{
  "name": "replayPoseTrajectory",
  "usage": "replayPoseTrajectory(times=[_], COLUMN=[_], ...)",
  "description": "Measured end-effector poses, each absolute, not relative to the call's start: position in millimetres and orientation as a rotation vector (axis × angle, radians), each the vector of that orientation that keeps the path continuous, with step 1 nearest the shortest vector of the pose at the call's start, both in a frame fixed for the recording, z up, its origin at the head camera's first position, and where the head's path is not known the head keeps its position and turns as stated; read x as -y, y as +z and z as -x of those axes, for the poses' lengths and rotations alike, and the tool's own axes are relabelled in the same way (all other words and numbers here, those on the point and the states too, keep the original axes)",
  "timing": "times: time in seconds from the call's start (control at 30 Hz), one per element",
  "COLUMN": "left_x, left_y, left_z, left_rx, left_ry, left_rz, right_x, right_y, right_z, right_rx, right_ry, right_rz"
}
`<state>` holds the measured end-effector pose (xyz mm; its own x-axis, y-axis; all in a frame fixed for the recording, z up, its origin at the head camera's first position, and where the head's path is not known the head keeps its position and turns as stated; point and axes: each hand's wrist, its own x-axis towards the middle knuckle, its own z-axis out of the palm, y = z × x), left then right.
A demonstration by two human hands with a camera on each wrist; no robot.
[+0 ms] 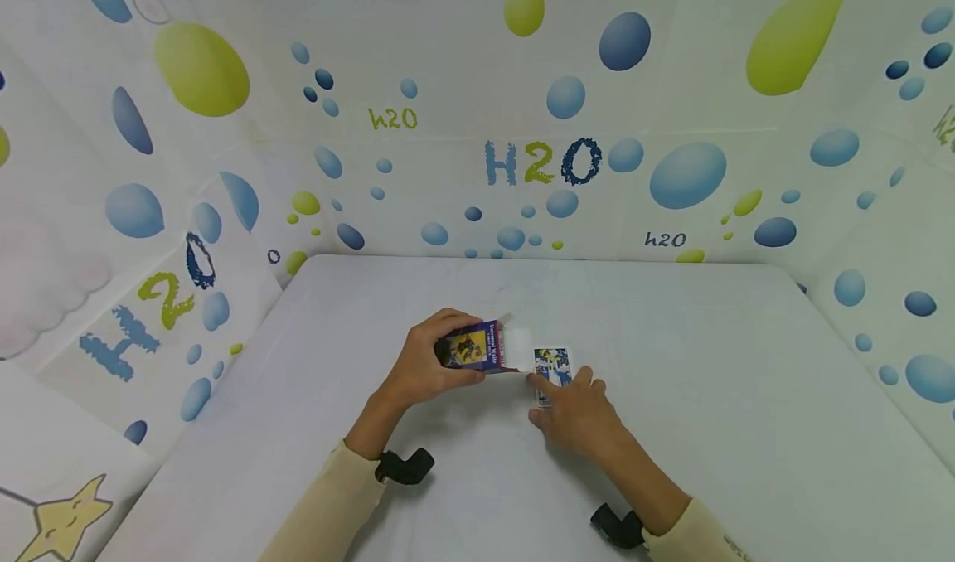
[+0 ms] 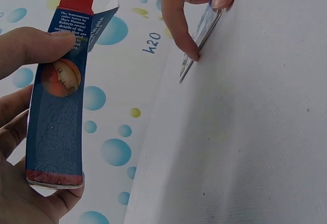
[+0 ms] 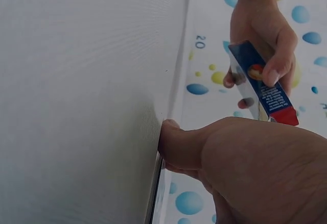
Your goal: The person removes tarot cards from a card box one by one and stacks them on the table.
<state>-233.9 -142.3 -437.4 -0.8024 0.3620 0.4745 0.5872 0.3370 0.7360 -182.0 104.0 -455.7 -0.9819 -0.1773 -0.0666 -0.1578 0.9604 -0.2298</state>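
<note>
My left hand [image 1: 425, 363] grips a blue and purple card box [image 1: 472, 348], its fingers and thumb around the sides. The box reads "Universal Waite", and its white end flap stands open toward the right. In the left wrist view a moon face and printed text show on the box's narrow side [image 2: 56, 122]. A thin stack of picture cards [image 1: 553, 363] lies on the table, just right of the box. My right hand [image 1: 582, 417] lies over its lower part, the index fingertip touching the left edge and the thumb near the lower left corner.
A white cloth covers the table [image 1: 298, 462]. Behind and beside it stand white walls [image 1: 462, 48] printed with blue and green bubbles and "H2O" lettering. Black bands with dark blocks are worn at both wrists.
</note>
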Motion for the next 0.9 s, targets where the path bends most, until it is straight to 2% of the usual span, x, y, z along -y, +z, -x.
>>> replayPoseTrajectory(times=[0.57, 0.73, 0.9], left_x=[141, 141, 140], left_y=[-439, -439, -438], left_z=[236, 236, 234], left_rx=[2.381, 2.384, 2.403], left_ry=[-1.454, -1.443, -1.434], left_rz=[0.864, 0.873, 0.874], right_x=[-108, -114, -121], right_y=[-454, -447, -439], right_z=[183, 188, 196], right_rx=[-2.996, -2.935, -2.995], right_ry=[-0.359, -0.483, -0.628], right_rz=[0.236, 0.146, 0.175])
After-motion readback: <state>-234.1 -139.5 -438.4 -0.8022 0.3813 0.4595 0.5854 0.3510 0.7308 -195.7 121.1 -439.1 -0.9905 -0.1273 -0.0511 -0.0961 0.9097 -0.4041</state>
